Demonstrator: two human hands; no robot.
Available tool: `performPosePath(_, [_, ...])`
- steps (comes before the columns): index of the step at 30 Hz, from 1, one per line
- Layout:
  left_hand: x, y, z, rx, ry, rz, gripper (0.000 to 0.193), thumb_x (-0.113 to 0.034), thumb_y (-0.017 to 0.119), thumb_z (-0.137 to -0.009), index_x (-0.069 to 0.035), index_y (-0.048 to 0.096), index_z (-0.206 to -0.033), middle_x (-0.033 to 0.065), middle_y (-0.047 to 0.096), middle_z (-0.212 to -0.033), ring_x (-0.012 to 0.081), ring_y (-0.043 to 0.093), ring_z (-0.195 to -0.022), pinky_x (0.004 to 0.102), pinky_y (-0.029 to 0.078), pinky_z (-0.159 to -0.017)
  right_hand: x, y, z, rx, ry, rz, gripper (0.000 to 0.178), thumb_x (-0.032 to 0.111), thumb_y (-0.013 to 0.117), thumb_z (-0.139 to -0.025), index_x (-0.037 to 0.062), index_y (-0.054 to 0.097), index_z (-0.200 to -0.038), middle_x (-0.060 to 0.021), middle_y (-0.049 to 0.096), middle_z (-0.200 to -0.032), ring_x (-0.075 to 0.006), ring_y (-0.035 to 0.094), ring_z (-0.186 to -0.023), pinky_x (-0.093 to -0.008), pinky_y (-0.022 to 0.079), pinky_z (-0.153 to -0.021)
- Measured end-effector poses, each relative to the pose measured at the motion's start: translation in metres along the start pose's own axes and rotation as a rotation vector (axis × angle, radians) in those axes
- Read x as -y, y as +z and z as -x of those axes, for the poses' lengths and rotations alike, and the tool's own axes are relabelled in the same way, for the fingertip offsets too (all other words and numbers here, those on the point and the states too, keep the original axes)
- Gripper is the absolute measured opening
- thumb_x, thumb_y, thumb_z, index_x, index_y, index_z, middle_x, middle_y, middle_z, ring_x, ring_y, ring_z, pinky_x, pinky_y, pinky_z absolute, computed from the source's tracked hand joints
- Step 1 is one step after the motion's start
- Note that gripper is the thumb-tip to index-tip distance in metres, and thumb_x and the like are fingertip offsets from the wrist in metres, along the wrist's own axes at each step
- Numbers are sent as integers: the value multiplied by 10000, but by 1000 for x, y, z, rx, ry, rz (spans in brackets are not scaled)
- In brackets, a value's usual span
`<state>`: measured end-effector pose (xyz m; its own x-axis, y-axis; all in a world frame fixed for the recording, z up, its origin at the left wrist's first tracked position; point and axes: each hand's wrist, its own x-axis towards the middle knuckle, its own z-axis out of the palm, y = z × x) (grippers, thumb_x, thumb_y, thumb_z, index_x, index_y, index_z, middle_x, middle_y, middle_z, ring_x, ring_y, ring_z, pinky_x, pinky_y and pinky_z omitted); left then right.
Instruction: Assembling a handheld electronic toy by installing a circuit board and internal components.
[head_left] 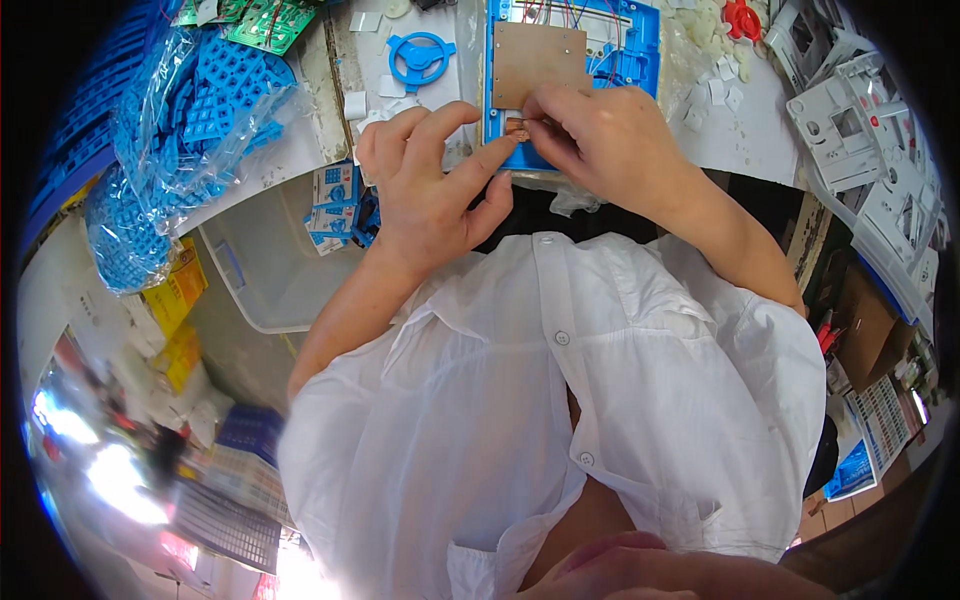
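A blue plastic casing (645,50) lies open at the table's front edge, with thin red and blue wires inside. Over its left part sits a brown circuit board (538,65), fixed near its corners. My right hand (610,140) is closed in a pinch at the casing's lower left, its fingertips on a small copper-coloured piece (516,127). Beside it, my left hand (425,180) has its fingers apart, the index fingertip reaching to the same piece and the thumb held away. What the piece is exactly is too small to tell.
A blue ring-shaped part (420,62) lies left of the casing among small white squares. Farther left are bagged blue keypad parts (215,95) and green circuit boards (272,22). White plastic panels (840,120) pile up at right, near a red part (741,20). A clear bin (270,290) stands below the table edge.
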<state>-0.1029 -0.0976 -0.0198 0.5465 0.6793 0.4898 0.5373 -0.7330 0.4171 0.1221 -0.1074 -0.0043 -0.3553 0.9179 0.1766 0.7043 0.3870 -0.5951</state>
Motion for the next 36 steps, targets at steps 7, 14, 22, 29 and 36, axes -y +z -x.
performPosePath(7, [8, 1, -3, 85, 73, -7, 311, -252, 746, -719, -225, 786, -1026, 2, 638, -1231, 250, 518, -1071, 451, 321, -929, 2, 5, 2, -26, -14, 57, 203, 214, 723, -892, 85, 569, -864, -114, 616, -588, -325, 637, -533, -419, 496, -475])
performPosePath(14, [8, 0, -7, 122, 136, -38, 305, -257, 739, -731, -193, 771, -1027, 4, 636, -1193, 246, 530, -1042, 454, 333, -923, 1, -3, -1, 34, 1, 2, 175, 206, 716, -895, 74, 607, -860, -118, 637, -613, -333, 646, -564, -427, 517, -524])
performPosePath(22, [5, -5, -8, 207, 179, -70, 294, -272, 733, -769, -140, 737, -1032, -25, 650, -1161, 210, 557, -1047, 461, 318, -981, 1, -7, -7, 60, 43, -119, 168, 203, 708, -909, 58, 645, -853, -144, 651, -652, -363, 660, -628, -452, 523, -579])
performPosePath(29, [0, -6, -9, 249, 175, -107, 387, -285, 717, -812, -137, 718, -1169, -25, 653, -1199, 190, 573, -1067, 479, 288, -1034, -3, -11, -7, -113, 25, 33, 146, 187, 724, -931, 53, 669, -950, -112, 675, -680, -270, 672, -593, -353, 517, -533])
performPosePath(36, [-5, -8, -6, 316, 146, -136, 467, -302, 708, -829, -130, 686, -1263, -24, 632, -1270, 185, 573, -1109, 502, 264, -1079, -15, -59, -7, -346, 195, -167, 134, 76, 726, -966, -26, 714, -1051, -13, 697, -739, -23, 617, -663, -187, 477, -566])
